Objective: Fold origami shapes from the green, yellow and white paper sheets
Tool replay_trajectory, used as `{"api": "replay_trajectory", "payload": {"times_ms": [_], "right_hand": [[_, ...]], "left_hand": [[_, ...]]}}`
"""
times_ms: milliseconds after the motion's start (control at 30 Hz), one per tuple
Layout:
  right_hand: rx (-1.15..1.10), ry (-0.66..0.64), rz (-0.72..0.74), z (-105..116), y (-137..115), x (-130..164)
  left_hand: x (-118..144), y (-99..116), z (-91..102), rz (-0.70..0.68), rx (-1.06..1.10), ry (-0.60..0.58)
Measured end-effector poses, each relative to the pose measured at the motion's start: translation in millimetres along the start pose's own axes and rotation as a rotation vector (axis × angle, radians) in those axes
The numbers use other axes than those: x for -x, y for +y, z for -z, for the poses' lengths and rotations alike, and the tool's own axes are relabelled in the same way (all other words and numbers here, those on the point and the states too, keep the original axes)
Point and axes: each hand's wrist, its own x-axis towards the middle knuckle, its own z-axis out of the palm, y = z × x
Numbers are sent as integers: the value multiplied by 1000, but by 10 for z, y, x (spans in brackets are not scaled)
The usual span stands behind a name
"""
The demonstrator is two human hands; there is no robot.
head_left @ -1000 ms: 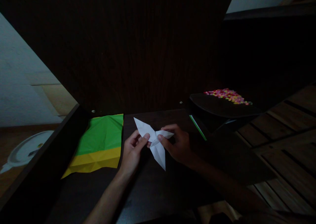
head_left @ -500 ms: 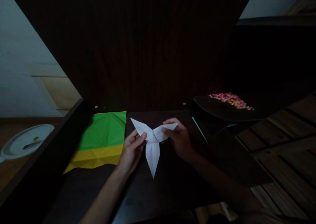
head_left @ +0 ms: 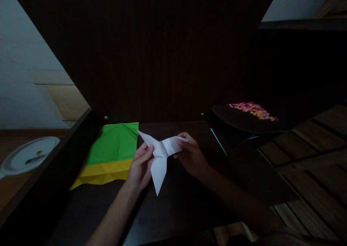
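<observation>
A folded white paper point(head_left: 162, 149) with three long pointed arms is held up over the dark tabletop. My left hand point(head_left: 140, 167) pinches it near the base of the upper left arm, thumb on top and fingers behind. On the other side, my right hand point(head_left: 192, 155) grips the right arm close to its tip, its thumb pressed on the paper. The third point hangs down between the two hands. Fingers behind the paper are partly hidden. Left of my left hand lie creased green paper point(head_left: 112, 144) and yellow paper point(head_left: 104, 172).
A dark panel point(head_left: 162, 58) rises behind the tabletop point(head_left: 162, 217). To the right, a dark rounded surface point(head_left: 225, 115) bears a heap of small pink, red and yellow pieces point(head_left: 253, 109). A thin pale strip point(head_left: 218, 141) lies nearby. A white lid-like object point(head_left: 31, 153) is at far left.
The white paper has shifted slightly left and turned, its lower point swinging left. Its right arm now looks bent near my right thumb. My left hand has moved a little left.
</observation>
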Motion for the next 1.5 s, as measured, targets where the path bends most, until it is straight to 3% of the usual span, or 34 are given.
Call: {"api": "replay_trajectory", "payload": {"times_ms": [200,333,400,467,533,600,767,867,967,1233,1500], "right_hand": [[230,57,79,69,40,32],[700,88,349,142,-51,18],[898,40,520,158,-129,8],[950,-78,586,147,-202,13],[936,-232,564,112,-256,36],[958,-298,567,67,-289,65],[1037,-200,596,-19,-354,98],[1102,-221,502,-56,-391,100],[1161,-261,414,-76,-386,99],[1161,-295,458,-28,-301,71],[1252,-251,600,-55,-364,80]], "left_hand": [[-6,28,-22,-27,48,-5],[-26,55,-26,-23,40,51],[-44,66,-22,-5,18,88],[-61,70,-18,17,-9,119],[-75,61,-14,32,-53,149],[-83,40,-8,22,-120,180],[-48,-3,-8,-212,-418,165],[-2,11,-45,-362,-629,134],[28,31,-73,-470,-704,154],[34,30,68,-547,-838,291],[61,30,93,-650,-852,260]]}}
